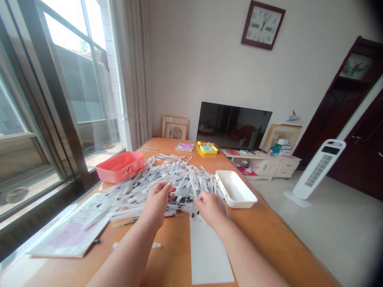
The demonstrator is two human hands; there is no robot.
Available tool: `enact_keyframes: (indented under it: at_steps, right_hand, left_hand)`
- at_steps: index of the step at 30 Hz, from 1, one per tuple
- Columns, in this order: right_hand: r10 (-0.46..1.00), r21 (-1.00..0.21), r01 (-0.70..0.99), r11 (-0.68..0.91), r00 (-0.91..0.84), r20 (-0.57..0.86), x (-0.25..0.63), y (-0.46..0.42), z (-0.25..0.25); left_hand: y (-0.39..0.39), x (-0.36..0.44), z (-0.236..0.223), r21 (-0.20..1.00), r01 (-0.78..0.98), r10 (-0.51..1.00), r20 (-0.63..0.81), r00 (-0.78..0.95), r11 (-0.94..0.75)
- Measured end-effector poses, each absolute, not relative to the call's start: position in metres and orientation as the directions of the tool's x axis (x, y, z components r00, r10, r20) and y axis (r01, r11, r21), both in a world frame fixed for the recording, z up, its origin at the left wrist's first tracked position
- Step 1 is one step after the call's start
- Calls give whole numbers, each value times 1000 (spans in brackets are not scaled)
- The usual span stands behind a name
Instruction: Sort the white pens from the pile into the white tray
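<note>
A wide heap of translucent white pen barrels (167,172), mixed with small black pen parts, spreads over the wooden table. My left hand (157,200) is over the near side of the heap, its fingers curled into a pinch; whatever is between them is too small to make out. A short way to the right, my right hand (211,206) is closed too, thumb against the fingers, and its contents are hidden. Beneath the right hand lies a blank white sheet of paper (209,255). Beside that hand stands a white plastic tray (243,204) with a few thin pieces inside.
To the left of the heap sits a red plastic basket (112,174). A booklet (72,231) lies at the table's left edge. Farther back are a colourful book (184,147) and a yellow box (208,148). A white tower fan (317,171) stands on the floor to the right.
</note>
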State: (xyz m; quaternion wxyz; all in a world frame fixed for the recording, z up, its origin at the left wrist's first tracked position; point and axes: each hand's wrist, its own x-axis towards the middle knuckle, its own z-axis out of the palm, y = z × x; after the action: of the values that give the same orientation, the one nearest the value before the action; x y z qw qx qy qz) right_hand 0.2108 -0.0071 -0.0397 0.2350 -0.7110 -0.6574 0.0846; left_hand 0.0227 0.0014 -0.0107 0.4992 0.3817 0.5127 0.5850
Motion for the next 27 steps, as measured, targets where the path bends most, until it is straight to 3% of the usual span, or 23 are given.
enact_keyframes:
  at_steps: [6, 11, 17, 20, 24, 27]
  right_hand:
    - [957, -614, 752, 242, -82, 278, 214, -16, -35]
    - [944, -686, 653, 321, -167, 284, 209, -22, -32]
    - [952, -792, 531, 302, -205, 226, 213, -23, -26]
    - [969, -830, 501, 245, -96, 228, 228, -17, -24]
    - [982, -833, 540, 122, 57, 181, 250, -8, -28]
    - [988, -763, 645, 41, 90, 129, 262, -3, -33]
  left_hand:
    - [-7, 30, -8, 987, -161, 996, -17, -82, 4]
    - [-8, 36, -9, 969, -247, 999, 25, 37, -15]
    - [-7, 37, -10, 953, -301, 996, 59, 64, -37]
    - [-5, 33, -9, 955, -291, 999, 48, -3, -46]
    - [-3, 28, -8, 949, -316, 999, 5, -45, -19]
    - [-1, 25, -9, 950, -312, 997, -37, -67, 14]
